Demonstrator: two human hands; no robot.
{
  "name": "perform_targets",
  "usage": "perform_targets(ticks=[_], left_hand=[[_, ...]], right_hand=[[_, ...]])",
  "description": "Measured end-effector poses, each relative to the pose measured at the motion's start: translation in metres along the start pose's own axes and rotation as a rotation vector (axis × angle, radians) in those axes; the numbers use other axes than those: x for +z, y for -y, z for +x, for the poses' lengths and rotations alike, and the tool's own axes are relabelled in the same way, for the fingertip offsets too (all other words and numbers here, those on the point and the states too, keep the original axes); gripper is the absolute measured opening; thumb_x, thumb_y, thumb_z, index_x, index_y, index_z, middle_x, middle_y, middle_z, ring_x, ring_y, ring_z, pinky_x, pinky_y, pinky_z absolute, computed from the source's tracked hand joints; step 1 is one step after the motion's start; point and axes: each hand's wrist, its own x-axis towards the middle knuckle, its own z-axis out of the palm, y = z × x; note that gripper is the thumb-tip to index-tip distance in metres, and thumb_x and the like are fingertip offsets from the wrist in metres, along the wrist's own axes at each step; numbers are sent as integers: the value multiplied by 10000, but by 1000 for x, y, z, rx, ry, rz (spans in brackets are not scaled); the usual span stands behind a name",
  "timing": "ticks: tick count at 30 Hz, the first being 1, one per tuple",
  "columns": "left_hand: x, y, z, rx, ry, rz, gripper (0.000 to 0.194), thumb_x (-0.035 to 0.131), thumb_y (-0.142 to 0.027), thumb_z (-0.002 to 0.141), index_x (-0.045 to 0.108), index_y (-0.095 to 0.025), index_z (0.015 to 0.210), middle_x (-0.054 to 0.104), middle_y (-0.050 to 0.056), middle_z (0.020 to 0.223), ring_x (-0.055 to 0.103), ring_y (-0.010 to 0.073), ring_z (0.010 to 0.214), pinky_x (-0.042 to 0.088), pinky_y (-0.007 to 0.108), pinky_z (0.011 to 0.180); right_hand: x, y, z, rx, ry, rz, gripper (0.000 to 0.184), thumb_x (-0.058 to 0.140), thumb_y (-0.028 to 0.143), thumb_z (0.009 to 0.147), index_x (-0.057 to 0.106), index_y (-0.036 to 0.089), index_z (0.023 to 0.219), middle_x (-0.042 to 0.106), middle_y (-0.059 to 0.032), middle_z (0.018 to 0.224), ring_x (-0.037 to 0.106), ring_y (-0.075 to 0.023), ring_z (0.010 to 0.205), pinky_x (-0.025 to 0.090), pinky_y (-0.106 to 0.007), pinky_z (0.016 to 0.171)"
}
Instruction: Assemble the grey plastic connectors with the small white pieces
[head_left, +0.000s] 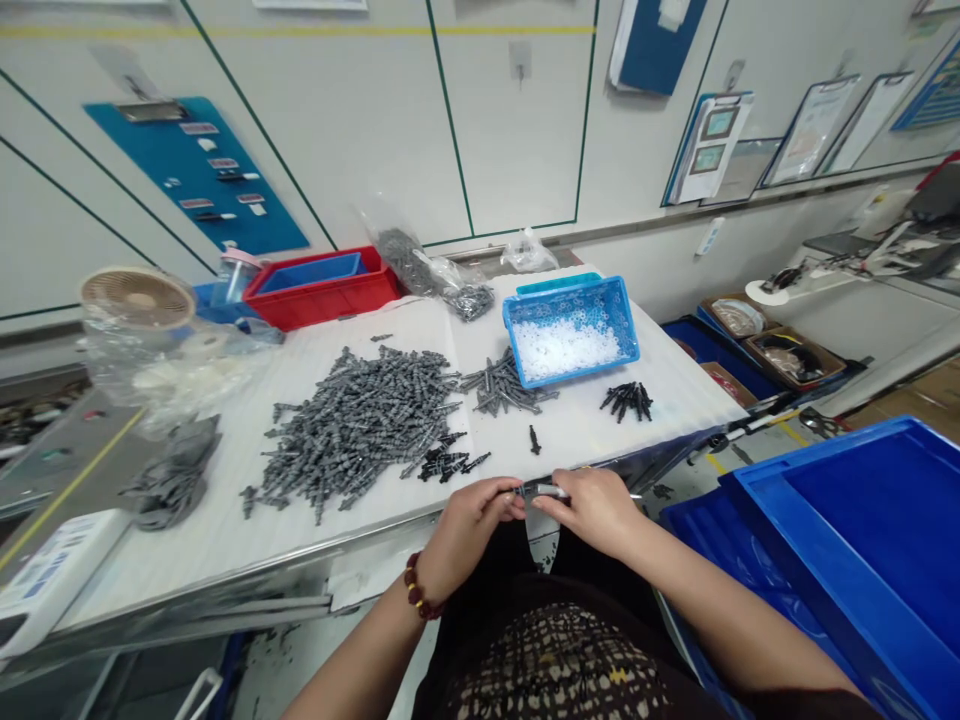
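a small dark part [521, 490] is pinched in the fingertips of the person's left hand [474, 515], just off the front edge of a white-topped table [210, 545], above the lap. the right hand [598, 508] grasps a slim, pale-handled tool [553, 491] pointed at the part; from where i stand, i cannot tell whether they touch. if that pinch loosened, the part could drop to the lap or floor, as no tabletop lies beneath it; if the tool skidded, it could jab the left fingertips. a lone black piece [534, 440] lies near the edge, where a stray knuckle could knock it off. left of it, a black cluster [444, 463] touches a big heap of grey parts [360, 425], so the two could mix if nudged. beyond, a blue bin [616, 298] of tiny white pieces [566, 345] sits tilted, and a bump could spill them.
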Motion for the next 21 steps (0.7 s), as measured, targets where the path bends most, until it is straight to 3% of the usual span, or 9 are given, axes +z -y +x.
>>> perform_targets(ticks=[4, 7, 10, 15, 18, 21], left_hand=[[-39, 13, 10, 138, -271, 445, 235, 421, -240, 895, 635, -173, 962, 696, 64, 891, 646, 192, 858, 519, 338, 798], [-61, 28, 21, 246, -280, 709, 254, 413, -223, 901, 660, -167, 914, 683, 81, 899, 615, 208, 843, 501, 363, 790], [-69, 38, 29, 292, -258, 858, 233, 448, -222, 889, 674, -166, 904, 664, 85, 881, 581, 218, 816, 488, 376, 762], [-51, 29, 45, 341, -234, 950, 213, 469, -174, 881, 657, -158, 980, 627, 100, 969, 518, 235, 886, 450, 390, 792], [-24, 14, 67, 454, -10, 955, 236, 472, -107, 868, 655, -193, 991, 610, 87, 1038, 486, 229, 952, 432, 360, 805], [0, 1, 90, 477, 197, 954, 178, 515, -125, 852, 665, -194, 920, 597, 88, 1052, 474, 231, 966, 421, 344, 785]], right_hand=[[3, -15, 0, -47, -29, 115, 236, 391, 322, 924, 582, 184, 909, 651, -48, 785, 592, -188, 749, 331, -248, 597], [9, -24, 3, -92, -73, 186, 242, 366, 296, 936, 578, 180, 926, 645, -60, 833, 585, -199, 789, 365, -259, 642], [15, -28, 5, -128, -99, 243, 225, 404, 308, 925, 592, 194, 973, 662, -65, 897, 597, -213, 846, 402, -274, 695], [18, -31, 4, -114, -112, 289, 262, 438, 322, 906, 604, 220, 1081, 675, -67, 1011, 610, -240, 923, 438, -304, 746], [14, -31, 2, -108, -125, 313, 293, 404, 270, 905, 587, 209, 1125, 664, -77, 1056, 607, -238, 946, 440, -311, 774], [9, -31, -1, -118, -138, 333, 312, 374, 201, 891, 572, 189, 1132, 655, -88, 1061, 603, -222, 945, 426, -300, 792]])
